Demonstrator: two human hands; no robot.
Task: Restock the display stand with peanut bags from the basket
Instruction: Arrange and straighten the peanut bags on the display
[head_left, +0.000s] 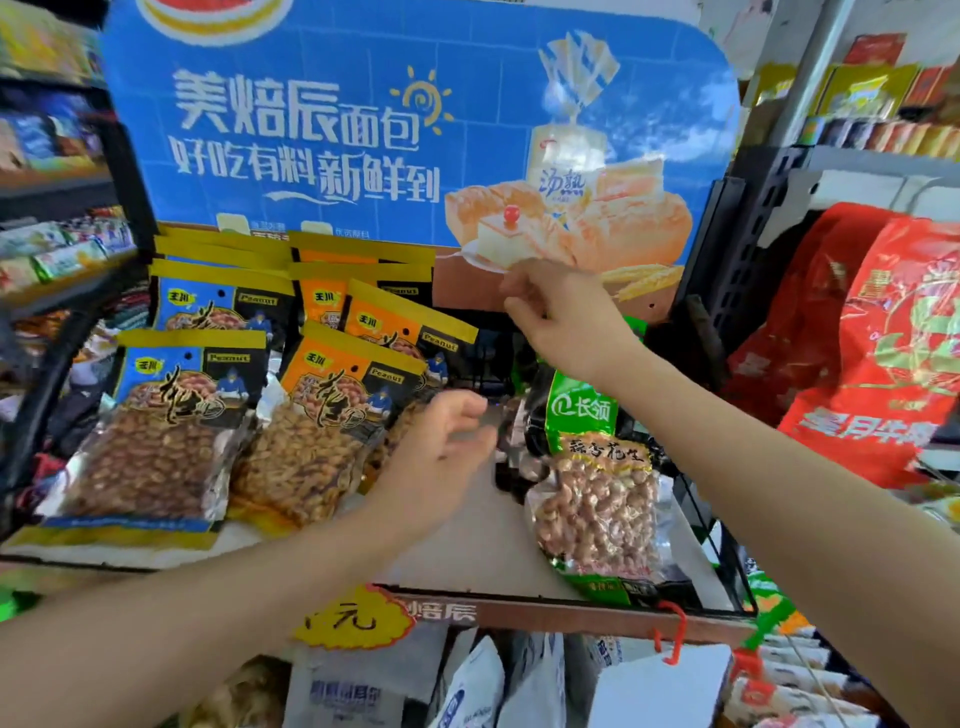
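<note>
The display stand's shelf (470, 538) carries rows of peanut bags. Blue-labelled bags (171, 431) lie at the left, and orange-labelled bags (319, 436) are stacked beside them. At the right of the shelf a green-topped peanut bag (595, 488) leans upright. My left hand (441, 447) hovers over the bare middle of the shelf, just right of the front orange bag, with its fingers curved and nothing in them. My right hand (563, 317) is raised above the green bag's top, fingers loosely bent and holding nothing. No basket is in view.
A tall blue bread poster (363, 130) forms the stand's back. Large red bags (883, 343) hang at the right. White packets (467, 686) fill the tier below, behind a yellow price tag (353, 618) and a red hook (672, 631). Store shelves run along the left.
</note>
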